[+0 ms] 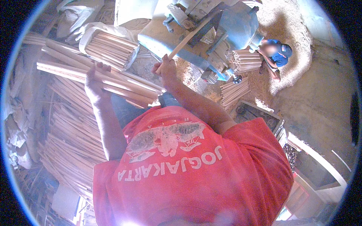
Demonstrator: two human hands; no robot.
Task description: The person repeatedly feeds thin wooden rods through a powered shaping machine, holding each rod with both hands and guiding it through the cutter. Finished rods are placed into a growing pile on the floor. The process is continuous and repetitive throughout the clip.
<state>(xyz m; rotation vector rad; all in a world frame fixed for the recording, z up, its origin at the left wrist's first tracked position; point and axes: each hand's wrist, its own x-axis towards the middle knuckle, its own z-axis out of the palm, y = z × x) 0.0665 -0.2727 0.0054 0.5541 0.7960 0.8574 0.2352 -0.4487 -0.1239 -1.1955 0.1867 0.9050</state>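
Observation:
My right hand point(167, 71) is closed round the near end of a long wooden stick point(185, 39). The stick slants away up to the right, and its far end reaches the blue machine point(235, 22). On my left, several square-edged wooden strips point(130, 87) lie across my lap. My left hand point(96, 83) rests over them with its fingers curled round the strips; its palm side is partly hidden. Beyond that hand, a white sack-lined container point(83, 42) holds a stack of wooden sticks point(109, 47).
A large heap of wooden strips point(69, 139) spreads at my left. Bundled sticks point(247, 61) and a lower pile point(234, 91) lie right of the machine. A person in blue point(279, 56) crouches there beside pale sawdust point(281, 22). A dark open box point(260, 116) stands near my right elbow.

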